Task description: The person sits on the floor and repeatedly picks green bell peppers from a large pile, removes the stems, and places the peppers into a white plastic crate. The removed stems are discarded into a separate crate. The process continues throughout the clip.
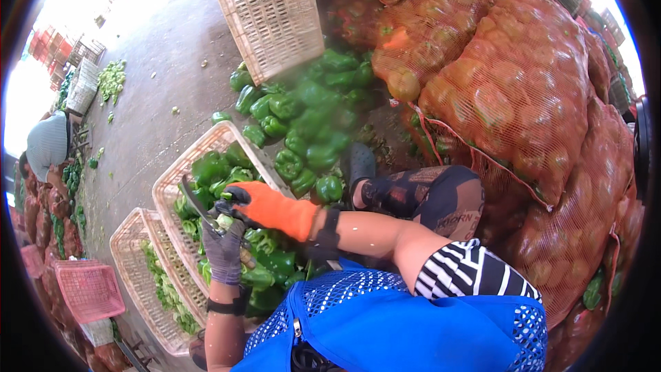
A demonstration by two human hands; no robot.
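My left hand (222, 251), in a grey glove, is closed around a knife with a curved blade (195, 201); a light brown end below the hand looks like its handle. My right hand (265, 208), in an orange glove with black fingertips, is closed beside the blade. Between the hands shows a pale green pepper piece (224, 222), mostly hidden by the right fingers. Both hands are over a pale plastic crate (180, 165) of green peppers (210, 167). Beyond it, more green peppers (273, 126) lie on the ground, some smeared by motion.
A tilted, blurred crate (265, 14) hangs over the loose peppers. At left stands another crate (131, 241) with green trimmings. Red mesh sacks (509, 83) are stacked at right. Farther left are a pink basket (88, 289) and a person in a striped hat (48, 145).
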